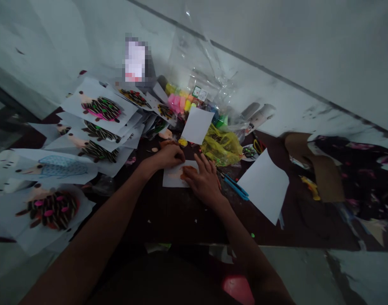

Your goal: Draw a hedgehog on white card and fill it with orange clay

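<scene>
The left hand (166, 156) curls narrowly at the white paper (172, 178), hold unclear, while the right hand (204, 181) spreads wide, pressing orange clay (188, 171) evenly.

Dark wooden table (181, 224) covered in craft stuff: hedgehog paper crafts (98, 110) piled left, small paper sheet (173, 180) center, blank white sheet (265, 186) right, blue-handled scissors (235, 187), yellow plastic bag (221, 146), clear plastic bag (194, 63) behind
</scene>
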